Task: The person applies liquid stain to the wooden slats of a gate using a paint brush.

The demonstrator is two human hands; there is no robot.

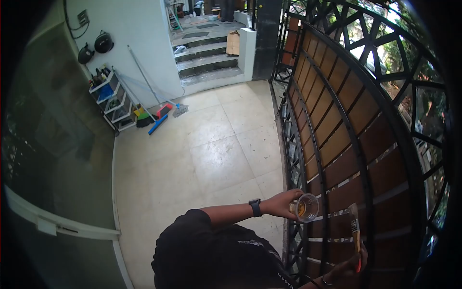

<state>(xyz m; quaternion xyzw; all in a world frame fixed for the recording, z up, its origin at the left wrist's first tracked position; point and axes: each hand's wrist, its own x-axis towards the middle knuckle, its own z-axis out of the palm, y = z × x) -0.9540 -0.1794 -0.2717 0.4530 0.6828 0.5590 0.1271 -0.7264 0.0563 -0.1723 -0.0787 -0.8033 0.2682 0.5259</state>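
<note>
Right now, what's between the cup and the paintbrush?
In the head view, one black vertical bar of the gate crosses between the plastic cup in the left hand and the paintbrush in the right hand; behind it, brown gate slats.

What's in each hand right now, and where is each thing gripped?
Left hand holds a clear plastic cup of amber liquid by its side wall. Right hand holds a paintbrush by the lower handle, bristles up.
</note>
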